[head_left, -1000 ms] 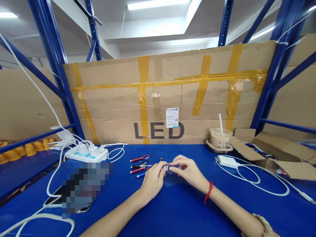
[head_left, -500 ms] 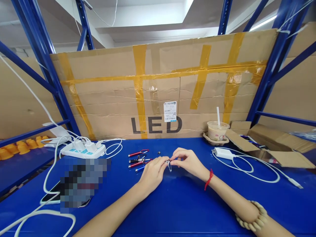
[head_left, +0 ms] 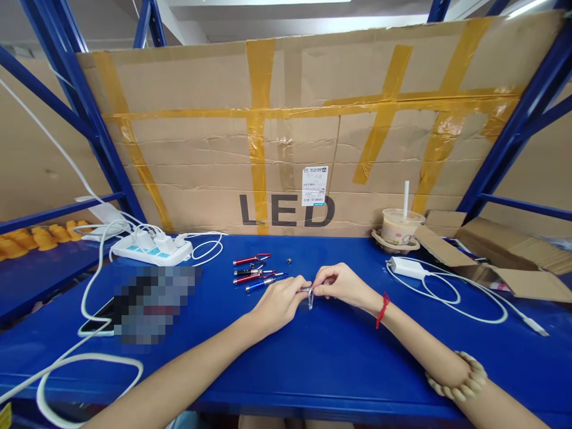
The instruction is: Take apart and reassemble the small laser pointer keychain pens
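Note:
In front of me, my left hand (head_left: 279,302) is closed, thumb and forefinger pinching a small silver keychain penlight (head_left: 306,289), mostly hidden by the fingers. A shiny clasp (head_left: 310,300) hangs from its right end. My right hand (head_left: 342,285) pinches that same end, so both hands meet there. Beyond the left hand lie slim keychain penlights: a red one (head_left: 245,261), a black one (head_left: 242,272), another red one (head_left: 245,279) and a blue one (head_left: 259,285). Behind the fingers rests a tiny metal part (head_left: 288,260).
On the left are a white power strip (head_left: 154,252) with cables, and a phone (head_left: 96,319) beside a blurred patch. A drink cup (head_left: 399,226) in a carrier, a white adapter (head_left: 407,268) with its cable and an open carton (head_left: 531,283) stand right. Taped cardboard (head_left: 201,167) closes the back.
The view has tilted down, bringing the table's front edge into sight. Both hands keep their pinch on the silver penlight; the right fingers now sit closer to the left ones.

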Motion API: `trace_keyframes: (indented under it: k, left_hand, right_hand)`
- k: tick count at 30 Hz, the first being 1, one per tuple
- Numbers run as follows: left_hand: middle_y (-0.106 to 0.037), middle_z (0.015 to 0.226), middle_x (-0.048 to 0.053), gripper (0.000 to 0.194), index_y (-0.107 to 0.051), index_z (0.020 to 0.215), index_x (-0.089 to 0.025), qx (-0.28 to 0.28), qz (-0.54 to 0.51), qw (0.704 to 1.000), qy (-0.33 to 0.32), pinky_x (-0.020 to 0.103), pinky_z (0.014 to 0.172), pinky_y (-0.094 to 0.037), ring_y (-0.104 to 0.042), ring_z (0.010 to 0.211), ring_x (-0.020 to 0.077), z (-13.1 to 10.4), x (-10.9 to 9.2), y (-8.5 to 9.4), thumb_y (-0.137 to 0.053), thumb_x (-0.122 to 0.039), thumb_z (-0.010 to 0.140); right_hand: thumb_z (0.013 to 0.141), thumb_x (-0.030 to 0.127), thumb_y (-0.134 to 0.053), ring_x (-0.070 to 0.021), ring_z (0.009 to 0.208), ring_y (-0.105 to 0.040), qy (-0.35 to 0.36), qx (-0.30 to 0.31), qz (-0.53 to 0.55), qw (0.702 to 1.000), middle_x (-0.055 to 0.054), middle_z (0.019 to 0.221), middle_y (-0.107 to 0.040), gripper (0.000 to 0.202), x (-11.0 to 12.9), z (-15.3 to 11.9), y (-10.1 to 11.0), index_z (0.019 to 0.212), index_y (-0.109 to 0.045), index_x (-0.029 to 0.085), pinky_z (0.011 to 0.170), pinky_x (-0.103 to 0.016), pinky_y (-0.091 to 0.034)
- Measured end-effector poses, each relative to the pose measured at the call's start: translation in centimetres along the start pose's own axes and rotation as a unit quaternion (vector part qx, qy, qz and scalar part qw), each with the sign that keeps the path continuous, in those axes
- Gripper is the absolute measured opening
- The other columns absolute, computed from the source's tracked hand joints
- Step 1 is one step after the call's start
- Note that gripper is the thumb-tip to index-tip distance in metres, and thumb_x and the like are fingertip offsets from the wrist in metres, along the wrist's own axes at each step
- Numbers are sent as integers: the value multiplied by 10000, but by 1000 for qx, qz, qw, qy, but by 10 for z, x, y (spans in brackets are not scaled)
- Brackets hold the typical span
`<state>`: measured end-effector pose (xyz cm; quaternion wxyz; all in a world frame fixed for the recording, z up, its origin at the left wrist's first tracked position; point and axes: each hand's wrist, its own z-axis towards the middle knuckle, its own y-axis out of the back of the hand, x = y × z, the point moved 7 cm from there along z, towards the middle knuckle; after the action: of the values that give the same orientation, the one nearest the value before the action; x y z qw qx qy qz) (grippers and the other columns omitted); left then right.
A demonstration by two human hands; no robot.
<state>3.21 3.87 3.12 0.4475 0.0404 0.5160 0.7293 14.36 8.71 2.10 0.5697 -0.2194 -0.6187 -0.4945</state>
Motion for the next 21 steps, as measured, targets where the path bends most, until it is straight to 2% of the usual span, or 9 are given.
trace_keyframes:
  k: [8,12,17,21]
  left_hand:
    - [-636,931,15,198,-512,981,-208,-3,46,998,-33,248,741,-427,-578,820,144,1,0,2,-337,-215,889]
    - [-637,886,12,196,-520,981,-210,-17,57,998,16,254,724,-425,-579,784,149,4,8,3,-353,-214,879]
    - [-627,896,11,222,-511,1004,-224,-33,26,997,72,238,697,-425,-580,808,147,6,14,6,-333,-198,874]
    - [-628,936,10,232,-499,1033,-231,-31,9,994,108,238,692,-423,-588,825,152,7,19,6,-325,-228,879]
  right_hand:
    - [612,369,-674,-68,438,-492,3,-15,-84,996,-10,638,-586,233,1,-3,-2,588,-623,143,430,-199,-387]
    - [640,420,-647,-83,443,-510,15,-31,-104,994,-16,653,-577,273,1,0,0,634,-643,147,430,-211,-397]
    - [701,434,-602,-75,435,-511,66,-87,-146,983,-30,724,-593,289,8,1,6,690,-654,150,450,-220,-414]
    - [805,340,-517,-61,485,-524,149,-116,-250,950,-26,883,-598,215,24,-7,9,928,-643,217,523,-218,-440]
